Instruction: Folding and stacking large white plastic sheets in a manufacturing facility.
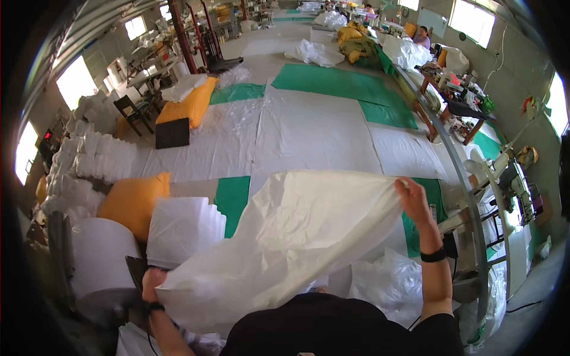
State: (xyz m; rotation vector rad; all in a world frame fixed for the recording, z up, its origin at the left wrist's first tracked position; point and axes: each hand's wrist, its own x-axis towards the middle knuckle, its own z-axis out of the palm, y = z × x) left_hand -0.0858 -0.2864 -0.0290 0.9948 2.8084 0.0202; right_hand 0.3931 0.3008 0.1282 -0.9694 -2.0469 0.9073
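Observation:
A large white plastic sheet (pixel 297 225) hangs spread in front of me, creased and slanting down to the left. My right hand (pixel 414 200), raised at the right, is closed on its upper right corner. Lower down at the left, my left hand (pixel 153 282) grips the sheet's left edge; some of its fingers are hidden. Close to that hand stands a stack of folded white sheets (pixel 181 231). Clear crumpled plastic (pixel 389 282) lies below the sheet's right side.
A large white roll (pixel 104 255) and an orange sack (pixel 136 202) stand at my left. Along the right runs a metal rail (pixel 454 154) beside a sewing machine (pixel 519 190). White and green sheeting (pixel 332 83) covers the floor ahead. A person (pixel 423 39) sits far off at the right.

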